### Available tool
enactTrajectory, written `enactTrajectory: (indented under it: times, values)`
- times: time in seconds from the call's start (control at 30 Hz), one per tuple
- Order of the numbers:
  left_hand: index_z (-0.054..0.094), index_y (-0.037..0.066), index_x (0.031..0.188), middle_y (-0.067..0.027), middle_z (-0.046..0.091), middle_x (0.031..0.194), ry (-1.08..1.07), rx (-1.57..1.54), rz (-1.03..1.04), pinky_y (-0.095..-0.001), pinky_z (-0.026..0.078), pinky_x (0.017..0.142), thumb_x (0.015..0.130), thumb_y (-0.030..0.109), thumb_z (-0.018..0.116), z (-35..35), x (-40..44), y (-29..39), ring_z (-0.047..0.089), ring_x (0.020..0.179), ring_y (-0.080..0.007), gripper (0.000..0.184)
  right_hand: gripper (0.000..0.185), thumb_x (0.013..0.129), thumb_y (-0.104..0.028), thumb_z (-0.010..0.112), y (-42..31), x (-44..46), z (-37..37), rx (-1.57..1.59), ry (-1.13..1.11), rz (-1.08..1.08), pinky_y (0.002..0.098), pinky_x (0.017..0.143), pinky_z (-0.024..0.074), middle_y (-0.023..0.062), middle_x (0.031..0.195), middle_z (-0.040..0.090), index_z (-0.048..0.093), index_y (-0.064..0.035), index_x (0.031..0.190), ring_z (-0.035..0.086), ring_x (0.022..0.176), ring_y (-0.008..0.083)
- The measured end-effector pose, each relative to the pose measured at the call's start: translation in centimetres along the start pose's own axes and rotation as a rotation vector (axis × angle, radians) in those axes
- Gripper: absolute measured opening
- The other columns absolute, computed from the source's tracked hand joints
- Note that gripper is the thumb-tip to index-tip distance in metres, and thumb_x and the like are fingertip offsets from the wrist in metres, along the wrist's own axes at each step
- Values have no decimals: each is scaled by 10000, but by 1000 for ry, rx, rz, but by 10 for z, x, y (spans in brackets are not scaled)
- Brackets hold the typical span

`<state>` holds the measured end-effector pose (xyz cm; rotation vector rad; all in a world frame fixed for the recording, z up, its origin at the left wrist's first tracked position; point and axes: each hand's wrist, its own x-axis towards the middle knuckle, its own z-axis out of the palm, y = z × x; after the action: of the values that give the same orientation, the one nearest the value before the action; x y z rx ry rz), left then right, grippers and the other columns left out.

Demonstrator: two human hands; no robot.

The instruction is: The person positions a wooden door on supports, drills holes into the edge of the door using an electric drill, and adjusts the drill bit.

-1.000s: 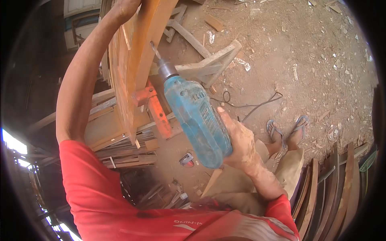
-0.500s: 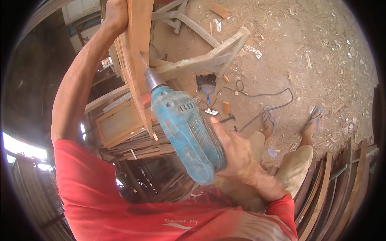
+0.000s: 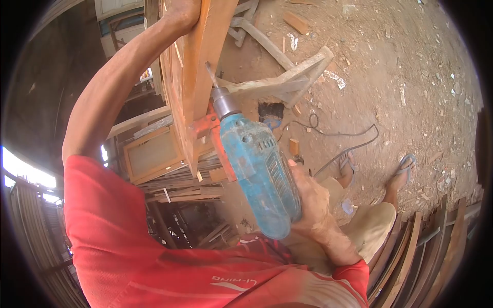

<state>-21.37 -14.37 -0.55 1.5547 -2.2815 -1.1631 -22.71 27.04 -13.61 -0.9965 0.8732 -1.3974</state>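
My right hand (image 3: 314, 203) is wrapped round the rear grip of a worn blue power drill (image 3: 262, 177). The drill points up and away from me, its bit meeting the face of a long wooden beam (image 3: 200, 77); how deep the tip goes, I cannot tell. At the top edge of the view my left hand (image 3: 184, 11) rests against the beam, its fingers hidden. Below the drill chuck, an orange-red metal piece, possibly a clamp (image 3: 206, 126), sits against the beam.
Grey wooden trestle legs (image 3: 287, 82) stand beyond the beam. A black cable (image 3: 344, 134) loops over the dirt floor near sandalled feet (image 3: 405, 167). Wood blocks (image 3: 296, 23) and scraps lie about. Stacked timber (image 3: 411, 251) is at lower right, a framed panel (image 3: 153, 156) at left.
Beam, drill and both hands have shifted right in the view, and the background has shifted slightly too. More of the orange-red piece now shows beside the drill. Both hands stay where they were on their things.
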Motion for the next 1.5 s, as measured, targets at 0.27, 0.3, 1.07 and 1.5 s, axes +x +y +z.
enactTrajectory:
  times: [0.27, 0.3, 1.07, 1.5]
  values:
    - [673, 93, 1175, -69, 701, 869, 10, 92, -23, -310, 554, 581, 1027, 724, 321, 6, -5, 8, 664, 678, -177, 738, 1063, 688, -217, 939, -6, 1, -5, -38, 109, -52, 405, 851, 596, 270, 1280, 659, 349, 63, 1527, 738, 1023, 369]
    - [673, 93, 1175, -69, 701, 869, 8, 95, -23, -310, 554, 581, 1027, 724, 321, 7, -5, 7, 664, 678, -177, 738, 1064, 687, -216, 939, -5, 2, -4, -19, 130, -57, 406, 859, 596, 272, 1287, 656, 349, 62, 1528, 737, 1031, 369]
    - [631, 92, 1184, -67, 662, 815, 11, 7, 92, -345, 547, 556, 1052, 662, 358, 8, -1, 4, 642, 634, -195, 646, 965, 730, -171, 905, -4, 8, 14, 33, 260, -144, 398, 809, 606, 244, 1252, 697, 385, 84, 1501, 762, 983, 336]
    - [575, 95, 1265, -75, 660, 845, -18, 17, 73, -333, 558, 548, 1062, 632, 382, 8, -2, 6, 654, 644, -183, 605, 1108, 668, -226, 933, -4, 4, 8, 109, 171, -71, 434, 813, 578, 273, 1149, 688, 332, 37, 1561, 725, 962, 401]
